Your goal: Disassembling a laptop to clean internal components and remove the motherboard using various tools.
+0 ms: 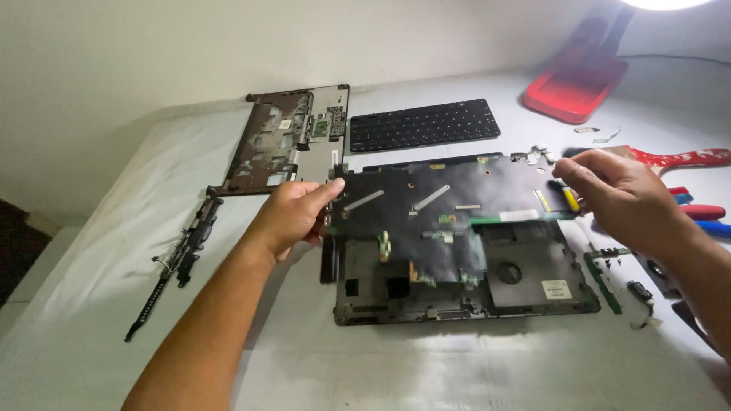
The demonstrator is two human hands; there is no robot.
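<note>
Tools (697, 209) crowding rt; front free.

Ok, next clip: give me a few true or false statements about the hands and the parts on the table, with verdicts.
1. The left hand grips the left edge of the opened laptop base. True.
2. The detached keyboard lies in front of the base, nearest the person. False: it lies beyond the base, toward the wall.
3. The right hand is at the base's upper right corner. True.
4. The red lamp base stands at the far left. False: far right.
5. A long black hinge strip lies left of the base. True.
</note>
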